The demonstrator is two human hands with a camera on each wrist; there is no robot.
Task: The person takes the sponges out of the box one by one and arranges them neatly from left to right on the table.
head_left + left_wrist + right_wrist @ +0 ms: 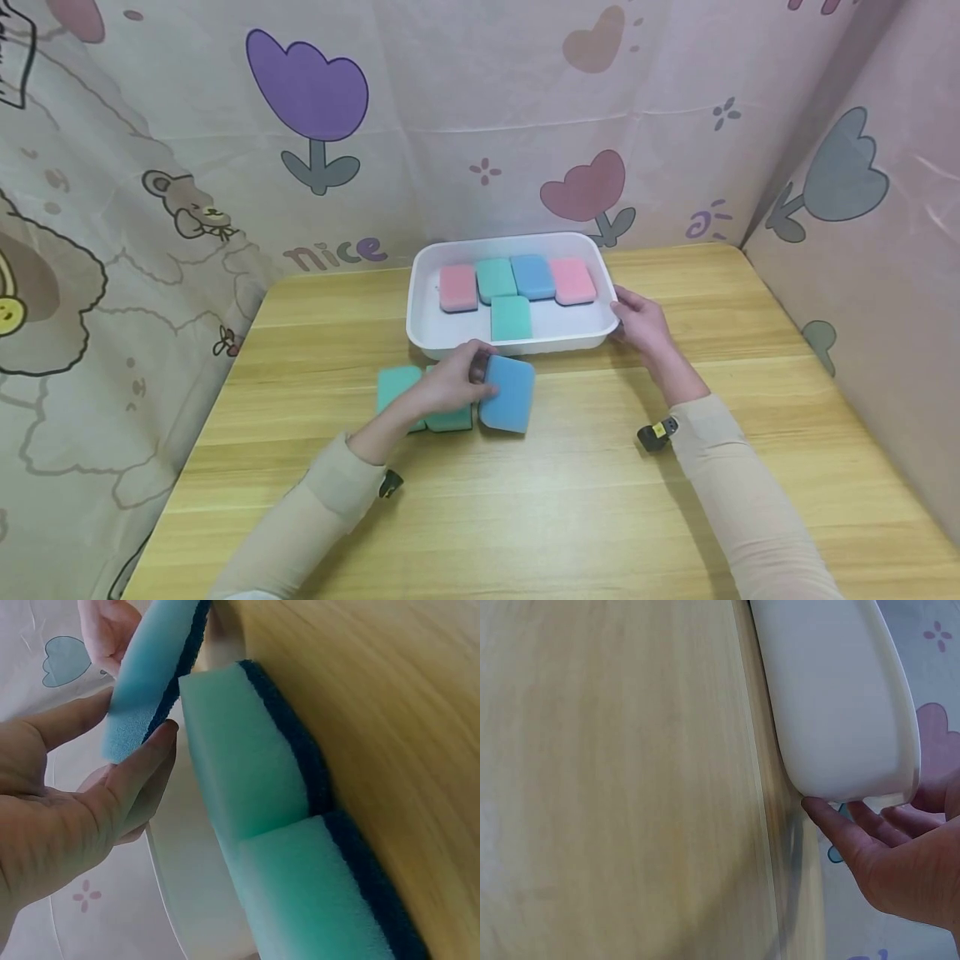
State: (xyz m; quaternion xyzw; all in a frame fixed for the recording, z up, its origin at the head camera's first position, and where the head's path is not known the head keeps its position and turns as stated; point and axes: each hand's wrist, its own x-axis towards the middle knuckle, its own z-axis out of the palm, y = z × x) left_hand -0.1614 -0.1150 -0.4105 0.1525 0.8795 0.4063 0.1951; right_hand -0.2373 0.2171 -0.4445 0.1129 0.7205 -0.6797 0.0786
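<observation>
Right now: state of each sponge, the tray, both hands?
Left hand: pinching blue sponge
Blue sponge: held, outside the white tray
Green sponge pair: on table, side by side, dark side down
White tray: upright, partly filled
Five sponges: inside, four behind, one in front
Right hand: gripping white tray's end

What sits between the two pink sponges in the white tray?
The head view shows a green sponge and a blue sponge, side by side.
</observation>
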